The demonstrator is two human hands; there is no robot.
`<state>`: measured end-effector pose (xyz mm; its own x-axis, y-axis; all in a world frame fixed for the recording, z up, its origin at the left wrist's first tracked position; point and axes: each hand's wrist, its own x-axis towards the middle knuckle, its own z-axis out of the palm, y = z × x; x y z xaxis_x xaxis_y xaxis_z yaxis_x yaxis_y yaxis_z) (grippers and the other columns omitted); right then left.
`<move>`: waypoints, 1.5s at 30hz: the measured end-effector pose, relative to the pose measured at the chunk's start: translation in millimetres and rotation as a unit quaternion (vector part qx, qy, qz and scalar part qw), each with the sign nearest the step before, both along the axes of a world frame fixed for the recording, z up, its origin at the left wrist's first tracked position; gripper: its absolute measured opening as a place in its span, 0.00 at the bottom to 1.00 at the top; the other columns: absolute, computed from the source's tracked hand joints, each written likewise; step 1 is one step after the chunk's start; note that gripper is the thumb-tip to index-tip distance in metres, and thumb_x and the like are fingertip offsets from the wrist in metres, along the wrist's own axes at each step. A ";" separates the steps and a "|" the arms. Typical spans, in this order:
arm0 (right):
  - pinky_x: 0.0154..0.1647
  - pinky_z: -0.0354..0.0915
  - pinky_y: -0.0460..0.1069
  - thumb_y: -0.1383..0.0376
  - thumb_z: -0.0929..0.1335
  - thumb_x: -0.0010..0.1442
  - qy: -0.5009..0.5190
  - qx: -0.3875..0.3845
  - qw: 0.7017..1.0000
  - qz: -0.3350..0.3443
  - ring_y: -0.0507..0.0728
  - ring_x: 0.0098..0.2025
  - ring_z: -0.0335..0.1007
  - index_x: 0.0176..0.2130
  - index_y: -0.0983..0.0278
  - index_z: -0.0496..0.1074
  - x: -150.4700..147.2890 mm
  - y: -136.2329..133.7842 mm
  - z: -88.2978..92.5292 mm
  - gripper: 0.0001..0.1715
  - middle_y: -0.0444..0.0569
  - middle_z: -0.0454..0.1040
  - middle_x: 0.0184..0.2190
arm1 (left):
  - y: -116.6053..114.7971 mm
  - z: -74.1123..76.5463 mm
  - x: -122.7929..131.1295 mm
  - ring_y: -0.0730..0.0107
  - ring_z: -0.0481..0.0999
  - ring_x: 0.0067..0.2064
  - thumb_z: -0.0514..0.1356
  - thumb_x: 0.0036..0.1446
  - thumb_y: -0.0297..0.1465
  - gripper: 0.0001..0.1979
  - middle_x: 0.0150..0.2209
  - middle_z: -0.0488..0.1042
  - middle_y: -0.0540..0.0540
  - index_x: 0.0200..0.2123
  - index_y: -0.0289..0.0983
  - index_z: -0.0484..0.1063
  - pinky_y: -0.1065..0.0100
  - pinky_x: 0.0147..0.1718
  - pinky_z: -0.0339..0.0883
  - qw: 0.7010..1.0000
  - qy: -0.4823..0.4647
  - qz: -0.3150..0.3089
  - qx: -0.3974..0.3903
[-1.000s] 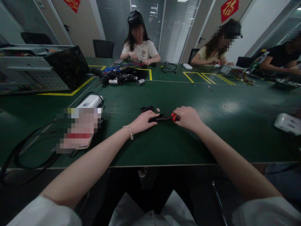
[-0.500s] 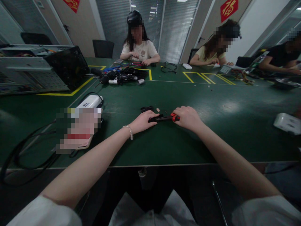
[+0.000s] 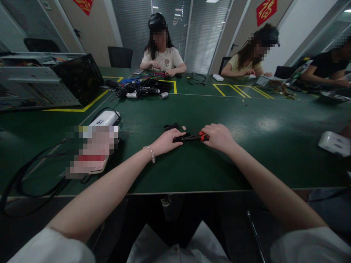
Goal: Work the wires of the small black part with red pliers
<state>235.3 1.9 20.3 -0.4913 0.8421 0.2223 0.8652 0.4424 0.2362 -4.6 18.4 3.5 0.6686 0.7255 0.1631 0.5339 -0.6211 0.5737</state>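
Green worktable (image 3: 233,168), open computer case (image 3: 38,87) far left. Near center, our left hand (image 3: 166,141) pinches a small black part (image 3: 179,139); our right hand (image 3: 219,137) grips red-handled pliers (image 3: 195,137), tips at that part. We've another black piece (image 3: 171,126) just beyond our left hand.
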 end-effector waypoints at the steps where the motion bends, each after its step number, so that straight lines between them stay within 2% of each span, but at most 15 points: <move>1: 0.33 0.54 0.50 0.59 0.63 0.52 0.002 -0.004 1.000 -0.001 0.58 0.36 0.65 0.35 0.64 0.70 0.1 0.0 -0.2 0.14 0.51 0.73 0.34 | -0.2 0.5 0.2 0.66 0.68 0.47 0.57 0.55 0.31 0.22 0.48 0.67 0.43 0.54 0.37 0.63 0.64 0.49 0.61 1.000 0.003 0.002 -0.001; 5: 0.33 0.53 0.50 0.59 0.63 0.52 0.007 -0.011 1.000 0.002 0.57 0.35 0.65 0.35 0.64 0.70 0.6 0.1 -0.7 0.13 0.50 0.73 0.34 | -0.9 1.4 0.9 0.65 0.68 0.48 0.57 0.55 0.30 0.22 0.48 0.67 0.43 0.55 0.36 0.62 0.64 0.49 0.60 1.000 0.009 0.004 0.001; 11: 0.33 0.53 0.50 0.60 0.63 0.51 -0.007 0.022 1.000 0.011 0.58 0.35 0.64 0.35 0.64 0.70 1.1 0.7 -1.4 0.12 0.50 0.73 0.33 | 2.2 -4.6 0.3 0.66 0.68 0.48 0.58 0.55 0.31 0.22 0.48 0.67 0.44 0.54 0.37 0.63 0.63 0.50 0.60 1.000 0.002 0.002 0.014; 19: 0.31 0.52 0.50 0.59 0.62 0.53 0.012 0.002 1.000 0.008 0.57 0.34 0.64 0.34 0.64 0.70 2.3 2.0 -4.4 0.13 0.49 0.73 0.32 | 0.2 -0.2 1.2 0.65 0.68 0.47 0.57 0.56 0.30 0.23 0.47 0.67 0.43 0.55 0.36 0.62 0.63 0.47 0.61 1.000 0.013 0.002 0.008; 45: 0.32 0.54 0.50 0.60 0.63 0.52 0.002 -0.018 1.000 0.000 0.57 0.34 0.65 0.36 0.64 0.71 1.4 1.5 -1.4 0.14 0.50 0.73 0.34 | -0.9 1.0 1.4 0.66 0.68 0.47 0.58 0.55 0.29 0.23 0.47 0.68 0.43 0.55 0.36 0.62 0.64 0.49 0.61 1.000 0.011 0.003 0.011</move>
